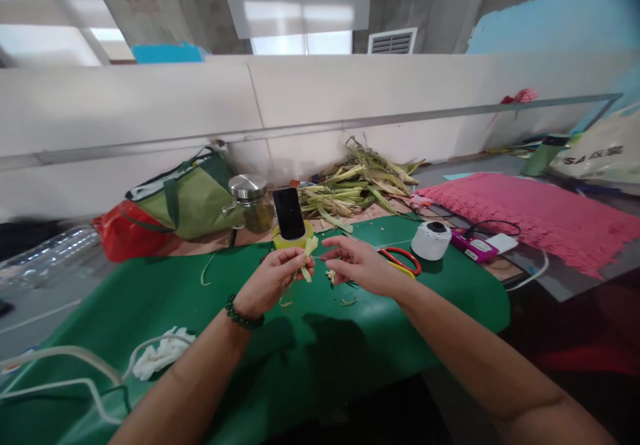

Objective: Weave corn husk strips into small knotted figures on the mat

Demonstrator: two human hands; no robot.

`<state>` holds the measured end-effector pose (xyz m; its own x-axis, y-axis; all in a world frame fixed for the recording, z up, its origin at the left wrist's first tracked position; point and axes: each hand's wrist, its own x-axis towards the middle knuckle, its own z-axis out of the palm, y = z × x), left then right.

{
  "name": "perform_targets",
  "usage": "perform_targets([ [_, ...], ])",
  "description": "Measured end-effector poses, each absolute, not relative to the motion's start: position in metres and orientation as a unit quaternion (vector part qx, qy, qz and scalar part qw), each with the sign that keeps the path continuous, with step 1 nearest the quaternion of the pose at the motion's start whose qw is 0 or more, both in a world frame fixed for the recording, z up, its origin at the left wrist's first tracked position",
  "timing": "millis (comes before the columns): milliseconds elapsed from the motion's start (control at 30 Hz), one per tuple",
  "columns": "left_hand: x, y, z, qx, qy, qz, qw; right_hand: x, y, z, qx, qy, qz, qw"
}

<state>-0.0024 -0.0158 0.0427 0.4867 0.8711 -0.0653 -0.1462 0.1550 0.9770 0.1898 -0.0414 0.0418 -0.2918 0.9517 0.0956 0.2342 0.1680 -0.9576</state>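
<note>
Near the middle of the green table, my left hand [285, 268] pinches a folded strip of pale yellow-green husk [307, 258] between thumb and fingers. My right hand [357, 265] is just to its right, fingers curled, with a thin pale thread [320, 257] stretched between the hands. Its exact grip on the thread is partly hidden. Beside my right hand lie scissors [407, 258] with red and yellow handles, their blades partly covered. Small green scraps [349, 302] lie below the hands. A white spool [431, 240] stands to the right.
Behind the hands, a phone [289, 213] leans on a yellow holder. A glass jar [250, 205], a green bag [195, 198] and a heap of dried husks [360, 178] line the wall. A pink cloth [530, 205] and purple box [475, 244] are at right; white crumpled material [165, 352] is at left.
</note>
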Motion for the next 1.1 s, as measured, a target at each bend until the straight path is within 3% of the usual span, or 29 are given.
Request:
perform_targets([
  [100,-0.005,-0.007,0.030,0.512,0.344,0.394,0.682,0.180,-0.015,0.033,-0.426,-0.679,0.476,0.362],
  [267,-0.009,0.008,0.007,0.482,0.377,0.408,0.678,0.175,0.013,0.029,-0.465,-0.760,0.290,0.349],
  [533,-0.007,0.004,0.001,0.465,0.391,0.381,0.697,0.156,0.015,0.006,-0.416,-0.722,0.343,0.434],
  [833,-0.009,0.004,0.007,0.378,0.387,0.388,0.746,0.165,0.008,0.012,-0.420,-0.689,0.434,0.401],
  [1100,-0.006,0.004,0.002,0.460,0.449,0.460,0.613,0.175,0.001,0.010,-0.430,-0.835,0.195,0.283],
])
